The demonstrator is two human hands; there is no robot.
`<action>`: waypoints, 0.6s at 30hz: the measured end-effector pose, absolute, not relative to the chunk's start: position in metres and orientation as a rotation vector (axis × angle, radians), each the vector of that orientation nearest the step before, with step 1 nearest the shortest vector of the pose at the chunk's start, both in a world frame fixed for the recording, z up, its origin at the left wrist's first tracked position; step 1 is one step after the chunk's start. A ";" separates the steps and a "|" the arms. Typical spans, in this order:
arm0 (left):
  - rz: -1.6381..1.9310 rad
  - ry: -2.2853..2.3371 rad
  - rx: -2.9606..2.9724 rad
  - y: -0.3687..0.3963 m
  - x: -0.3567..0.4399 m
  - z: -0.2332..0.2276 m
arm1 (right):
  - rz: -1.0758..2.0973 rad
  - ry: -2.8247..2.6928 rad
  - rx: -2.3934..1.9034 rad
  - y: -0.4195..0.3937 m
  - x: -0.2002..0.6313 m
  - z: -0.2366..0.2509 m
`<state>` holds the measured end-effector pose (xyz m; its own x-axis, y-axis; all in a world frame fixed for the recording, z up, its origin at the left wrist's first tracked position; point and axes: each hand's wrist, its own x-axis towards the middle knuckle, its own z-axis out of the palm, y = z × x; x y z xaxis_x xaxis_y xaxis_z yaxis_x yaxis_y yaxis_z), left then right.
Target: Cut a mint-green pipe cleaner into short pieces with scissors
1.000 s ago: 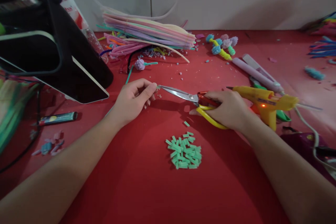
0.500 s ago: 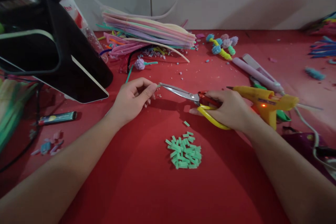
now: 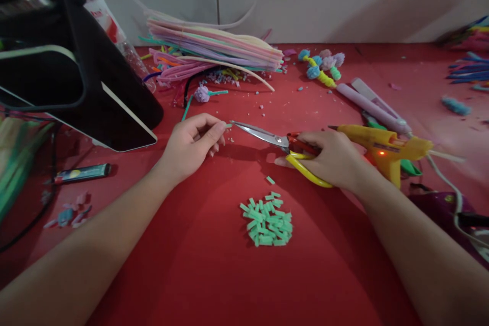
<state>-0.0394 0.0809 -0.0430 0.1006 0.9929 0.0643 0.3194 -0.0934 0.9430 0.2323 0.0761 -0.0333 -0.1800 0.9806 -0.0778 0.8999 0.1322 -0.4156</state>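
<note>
Between thumb and forefinger, my left hand (image 3: 196,145) pinches a small light-green piece of pipe cleaner (image 3: 228,126), its tip poking out to the right. My right hand (image 3: 324,158) grips scissors (image 3: 269,136) with red and yellow handles. Their blades look nearly closed and point left, with the tips right by the green piece. Below and between the hands lies a heap of short cut green pieces (image 3: 267,221), with one loose piece just above it.
Bundled pastel pipe cleaners (image 3: 214,43) lie at the back, near a purple pompom (image 3: 201,93). A black appliance (image 3: 126,86) leans at left above a lighter (image 3: 82,173). To the right are a yellow glue gun (image 3: 385,147) with a lit red light and a lilac hair straightener (image 3: 370,107).
Hands and scissors hold almost the same place. The green tip at my left fingers shows slightly more clearly, just apart from the blade tips. The whole view has shifted a little.
</note>
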 end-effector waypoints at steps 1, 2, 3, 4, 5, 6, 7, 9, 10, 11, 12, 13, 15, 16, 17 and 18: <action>1.028 1.338 1.549 0.081 -0.039 -0.043 | 0.547 -2.193 -1.851 0.076 0.233 -0.033; 1.028 1.335 1.547 0.081 -0.039 -0.043 | 0.544 -2.194 -1.846 0.075 0.233 -0.033; 1.029 1.332 1.546 0.081 -0.039 -0.043 | 0.544 -2.195 -1.842 0.075 0.233 -0.033; 1.028 1.332 1.545 0.081 -0.039 -0.043 | 0.553 -2.197 -1.836 0.074 0.234 -0.033; 1.029 1.331 1.545 0.081 -0.039 -0.043 | 0.561 -2.198 -1.832 0.074 0.234 -0.033; 1.028 1.329 1.545 0.081 -0.039 -0.043 | 0.567 -2.200 -1.827 0.074 0.234 -0.033; 1.027 1.329 1.546 0.081 -0.039 -0.044 | 0.573 -2.204 -1.826 0.074 0.233 -0.032; 1.024 1.334 1.549 0.081 -0.039 -0.044 | 0.567 -2.207 -1.836 0.075 0.233 -0.032; 1.022 1.336 1.553 0.081 -0.039 -0.044 | 0.562 -2.208 -1.841 0.075 0.233 -0.032; 1.019 1.340 1.558 0.081 -0.039 -0.044 | 0.560 -2.209 -1.841 0.076 0.232 -0.033; 1.018 1.344 1.564 0.081 -0.039 -0.044 | 0.558 -2.212 -1.838 0.076 0.232 -0.033; 1.017 1.347 1.569 0.081 -0.039 -0.043 | 0.557 -2.215 -1.832 0.076 0.232 -0.033; 1.017 1.351 1.571 0.080 -0.038 -0.043 | 0.560 -2.217 -1.822 0.076 0.233 -0.034; 1.017 1.352 1.568 0.080 -0.038 -0.042 | 0.561 -2.215 -1.825 0.077 0.233 -0.034; 1.017 1.350 1.564 0.080 -0.038 -0.042 | 0.563 -2.210 -1.835 0.077 0.232 -0.034; 1.017 1.347 1.560 0.080 -0.037 -0.042 | 0.567 -2.204 -1.845 0.077 0.232 -0.034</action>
